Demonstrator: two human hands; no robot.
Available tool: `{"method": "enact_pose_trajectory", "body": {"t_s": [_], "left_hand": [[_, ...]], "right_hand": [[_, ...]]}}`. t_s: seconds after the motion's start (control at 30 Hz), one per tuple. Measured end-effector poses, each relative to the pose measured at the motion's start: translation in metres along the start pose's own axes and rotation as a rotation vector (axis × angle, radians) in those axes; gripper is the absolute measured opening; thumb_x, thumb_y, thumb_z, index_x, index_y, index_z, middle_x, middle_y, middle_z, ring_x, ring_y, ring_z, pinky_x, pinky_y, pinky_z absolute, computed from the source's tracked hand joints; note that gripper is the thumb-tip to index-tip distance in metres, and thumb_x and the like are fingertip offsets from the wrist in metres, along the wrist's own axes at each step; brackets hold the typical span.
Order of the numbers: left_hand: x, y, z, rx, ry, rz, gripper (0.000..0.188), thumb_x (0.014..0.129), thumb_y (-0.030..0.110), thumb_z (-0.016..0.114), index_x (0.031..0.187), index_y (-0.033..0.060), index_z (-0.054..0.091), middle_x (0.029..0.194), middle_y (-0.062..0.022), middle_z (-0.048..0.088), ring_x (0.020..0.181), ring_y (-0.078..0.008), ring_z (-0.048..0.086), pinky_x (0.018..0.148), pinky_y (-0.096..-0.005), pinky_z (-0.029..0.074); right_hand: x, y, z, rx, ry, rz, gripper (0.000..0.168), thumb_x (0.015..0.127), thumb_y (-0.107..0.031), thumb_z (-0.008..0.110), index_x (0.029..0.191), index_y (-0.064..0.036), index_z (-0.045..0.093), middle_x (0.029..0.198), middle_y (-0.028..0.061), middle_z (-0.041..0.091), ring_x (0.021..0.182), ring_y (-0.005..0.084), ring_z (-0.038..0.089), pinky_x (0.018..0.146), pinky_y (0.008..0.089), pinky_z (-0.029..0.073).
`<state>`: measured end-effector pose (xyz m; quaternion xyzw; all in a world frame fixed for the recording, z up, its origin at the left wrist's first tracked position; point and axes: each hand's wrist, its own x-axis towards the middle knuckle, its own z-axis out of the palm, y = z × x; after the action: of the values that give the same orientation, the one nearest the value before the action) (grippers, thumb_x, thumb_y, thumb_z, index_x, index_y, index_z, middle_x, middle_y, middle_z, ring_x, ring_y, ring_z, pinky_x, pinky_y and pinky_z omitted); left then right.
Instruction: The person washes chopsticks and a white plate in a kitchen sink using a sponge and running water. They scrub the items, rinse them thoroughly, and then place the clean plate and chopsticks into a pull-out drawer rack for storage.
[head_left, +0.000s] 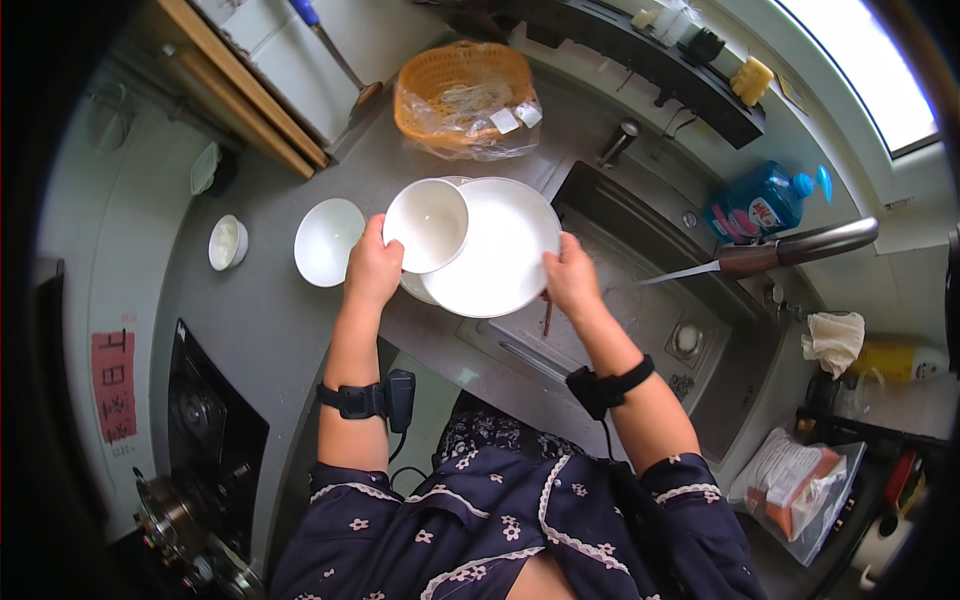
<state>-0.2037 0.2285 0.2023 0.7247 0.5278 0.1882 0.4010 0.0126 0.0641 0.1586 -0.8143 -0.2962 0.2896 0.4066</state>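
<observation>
My left hand (375, 262) grips the rim of a white bowl (426, 225), which overlaps the left side of a white plate (499, 251). The right edge of that plate is in my right hand (573, 274), close to the sink. Part of another pale dish shows beneath the bowl and plate. A second white bowl (328, 241) stands on the counter just left of my left hand, and a small white bowl (228, 242) with something pale inside is farther left. Water runs from the faucet (787, 249) into the steel sink (645, 330), where brown sticks lie partly hidden.
An orange plastic basket (461, 90) with a clear bag stands at the back. Wooden boards (247, 105) lean at the upper left. A blue soap bottle (761, 202) is behind the sink. A stove (206, 420) lies lower left, a packaged item (799, 487) lower right.
</observation>
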Motion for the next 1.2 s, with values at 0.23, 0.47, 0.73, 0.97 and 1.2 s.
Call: {"method": "enact_pose_trajectory", "body": {"t_s": [0.23,0.47,0.73,0.97,1.2], "left_hand": [[0.004,-0.003,0.012,0.273,-0.063,-0.044,0.04,0.08,0.014,0.043,0.117,0.0003,0.047,0.102,-0.0262,0.059,0.096,-0.0417,0.056,0.083,-0.0456,0.044],[0.011,-0.005,0.022,0.33,-0.1,-0.053,0.041,0.081,0.013,0.044,0.119,0.0014,0.046,0.102,-0.0269,0.059,0.095,-0.0425,0.056,0.081,-0.0459,0.044],[0.001,-0.002,0.016,0.161,-0.117,-0.053,0.04,0.089,0.019,0.05,0.124,0.0017,0.042,0.064,-0.0093,0.058,0.053,-0.0167,0.055,0.052,-0.0304,0.043],[-0.017,-0.018,0.001,-0.118,-0.012,-0.039,0.034,0.092,0.009,0.047,0.125,0.0049,0.041,0.055,0.0035,0.04,0.049,-0.0038,0.033,0.046,-0.0198,0.027],[-0.033,-0.026,-0.018,-0.134,-0.09,0.001,0.035,0.091,0.005,0.047,0.125,0.0007,0.042,0.056,0.0038,0.038,0.051,-0.0037,0.033,0.048,-0.0186,0.026]], "right_hand": [[-0.012,-0.033,0.031,-0.176,-0.051,0.093,0.033,0.086,-0.019,0.048,0.113,0.0,0.042,0.085,0.0291,0.06,0.08,0.0443,0.059,0.072,0.0506,0.045],[-0.015,-0.039,0.038,-0.445,-0.155,0.094,0.046,0.09,-0.03,0.043,0.125,0.0,0.039,0.076,0.0179,0.064,0.069,0.0365,0.062,0.063,0.0463,0.048],[0.004,0.052,0.02,-0.357,-0.133,0.456,0.042,0.088,-0.039,0.049,0.113,-0.005,0.052,0.102,0.0183,0.061,0.097,0.033,0.058,0.08,0.0428,0.047],[0.03,0.124,0.061,-0.572,-0.187,0.618,0.056,0.079,-0.041,0.063,0.115,-0.003,0.045,0.114,0.0158,0.053,0.105,0.0334,0.055,0.085,0.0417,0.047],[0.071,0.143,0.104,-0.541,-0.06,0.629,0.035,0.087,-0.022,0.051,0.111,0.003,0.044,0.109,0.0192,0.054,0.094,0.0322,0.061,0.075,0.037,0.053]]}}
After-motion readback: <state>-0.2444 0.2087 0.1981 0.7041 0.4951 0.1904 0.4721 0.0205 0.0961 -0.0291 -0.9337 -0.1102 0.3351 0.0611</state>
